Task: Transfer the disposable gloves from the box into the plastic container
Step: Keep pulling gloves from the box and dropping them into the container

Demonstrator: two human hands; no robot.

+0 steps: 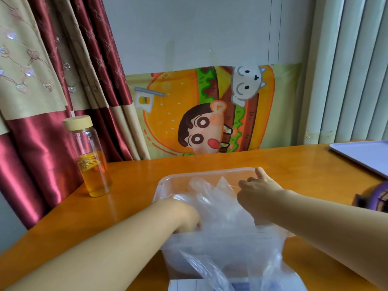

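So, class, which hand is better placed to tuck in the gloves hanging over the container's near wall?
Probably left: the left hand lies by those gloves; the right hand grips gloves farther back in the container.

Nothing legible so far, not a single word or number. The cartoon cloth (168, 114) on the wall carries drawings only, among them a little flag (144, 100) with a burger emblem. At the bottom edge, the box (184, 286) shows faint blue lines, too blurred to read. The dark marks on the purple object (375, 198) at the right edge can't be read either.
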